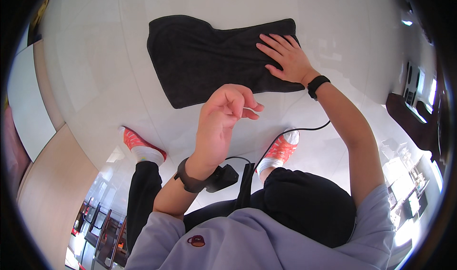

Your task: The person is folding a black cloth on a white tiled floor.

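Note:
A dark grey cloth with stitched edges lies spread on the pale tiled floor, its surface lightly creased toward the right. Flat on the cloth's right part rests my right hand, palm down, fingers spread. My left hand is raised nearer the camera, in front of the cloth's lower edge in the picture. Its fingers curl loosely, and I see nothing held in it. Each wrist wears a dark band; the left band has a black box-shaped device beside it.
My feet in red-and-white footwear stand apart on the floor. A black cable runs from near my right arm toward my waist. Wooden furniture is at left, chairs at lower left, dark furniture at right.

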Motion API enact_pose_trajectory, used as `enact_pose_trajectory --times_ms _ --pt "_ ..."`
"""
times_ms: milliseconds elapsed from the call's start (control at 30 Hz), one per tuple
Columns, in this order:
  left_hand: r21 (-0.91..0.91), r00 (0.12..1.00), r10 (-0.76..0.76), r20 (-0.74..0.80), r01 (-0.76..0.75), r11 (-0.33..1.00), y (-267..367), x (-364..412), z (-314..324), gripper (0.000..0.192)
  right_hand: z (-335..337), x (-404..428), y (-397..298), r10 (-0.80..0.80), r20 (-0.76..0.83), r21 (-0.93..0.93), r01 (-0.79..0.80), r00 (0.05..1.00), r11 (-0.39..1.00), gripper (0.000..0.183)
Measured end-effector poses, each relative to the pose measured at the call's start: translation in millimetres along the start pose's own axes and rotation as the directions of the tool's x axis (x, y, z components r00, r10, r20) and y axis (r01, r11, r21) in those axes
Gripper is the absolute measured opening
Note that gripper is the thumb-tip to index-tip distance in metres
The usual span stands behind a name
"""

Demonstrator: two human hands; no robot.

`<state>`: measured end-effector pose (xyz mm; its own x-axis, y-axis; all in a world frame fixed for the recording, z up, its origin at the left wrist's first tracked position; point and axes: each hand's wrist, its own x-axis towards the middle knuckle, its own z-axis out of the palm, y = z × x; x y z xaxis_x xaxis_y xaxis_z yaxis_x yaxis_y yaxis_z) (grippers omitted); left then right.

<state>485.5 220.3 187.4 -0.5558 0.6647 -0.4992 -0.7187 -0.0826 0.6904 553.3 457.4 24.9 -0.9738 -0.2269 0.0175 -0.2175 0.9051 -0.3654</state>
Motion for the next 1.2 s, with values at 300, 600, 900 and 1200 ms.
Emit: enact_pose_trajectory --times_ms 300,600,900,1200 --pt "0.074 1.0 -0.002 -0.008 0.003 0.997 -4 0 -8 0.006 1 0 0 -0.001 -0.012 0.042 0.001 1.0 0.999 0.062" --pt "-0.09 0.995 -0.078 -0.064 0.072 0.993 -6 1 -9 0.006 0 0 0 0.001 -0.016 0.032 0.0 1.0 0.999 0.063" --pt "-0.254 0.991 -0.125 -0.053 0.107 0.961 -9 1 -10 0.018 0 1 -1 -0.002 -0.015 0.027 0.002 1.0 1.0 0.063" --pt "-0.028 0.997 0.055 -0.056 -0.057 0.998 -16 0 -10 0.016 0 -1 0 -0.003 -0.015 0.01 0.004 1.0 1.0 0.059"
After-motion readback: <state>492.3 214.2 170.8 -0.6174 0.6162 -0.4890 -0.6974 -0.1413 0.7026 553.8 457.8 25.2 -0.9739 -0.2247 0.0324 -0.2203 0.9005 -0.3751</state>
